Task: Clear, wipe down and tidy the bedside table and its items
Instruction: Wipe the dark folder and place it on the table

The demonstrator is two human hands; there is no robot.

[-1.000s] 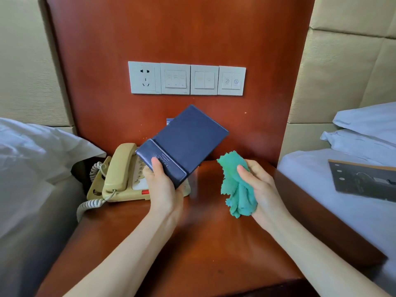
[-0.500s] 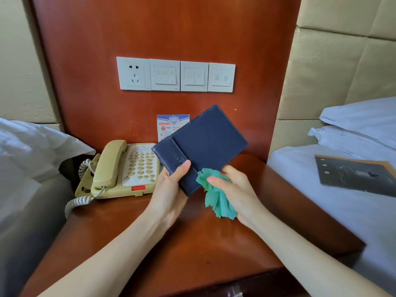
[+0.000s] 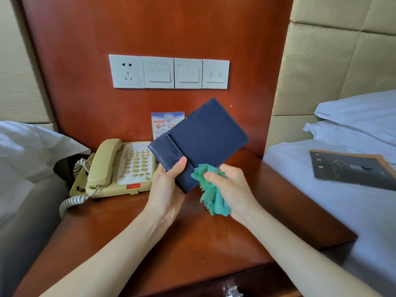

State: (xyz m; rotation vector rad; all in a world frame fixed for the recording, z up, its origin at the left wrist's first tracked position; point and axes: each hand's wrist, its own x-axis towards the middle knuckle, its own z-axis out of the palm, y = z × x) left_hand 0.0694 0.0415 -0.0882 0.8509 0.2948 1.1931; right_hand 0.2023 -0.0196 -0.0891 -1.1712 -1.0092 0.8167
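Setting: hotel-type bedside nook; a wooden bedside table [image 3: 192,243] stands between two beds, with a red-brown wood wall panel [image 3: 150,28] behind it and padded beige wall sections on either side.
Near edge: the table's front edge runs across the bottom; a metal fitting [image 3: 232,290] shows just under it, too cropped to identify.
Open surface: bare polished wood spans the front and right of the tabletop, under both forearms.
Left hand [image 3: 166,189]: grips the lower corner of a dark blue leather folder [image 3: 205,136], thumb pressed on its embossed strip; the folder is held tilted above the table, not touching it.
Right hand [image 3: 232,189]: fingers curled round a bunched green cloth [image 3: 211,196], pressing it against the folder's lower edge.
Left of hands: beige corded telephone [image 3: 120,168] sits on the rear left of the table, handset on cradle, coiled cord hanging off the left edge.
Behind folder: small printed card [image 3: 162,123] leans on the wall panel, partly hidden by the folder.
Right flank: bed [image 3: 353,211] with white sheet hard against the table's edge; a dark booklet [image 3: 351,170] lies on it, pillows [image 3: 360,116] beyond.
Left flank: white bedding [image 3: 25,151] close to the telephone.
Far: row of white wall plates [image 3: 169,72], one socket and three switch plates.
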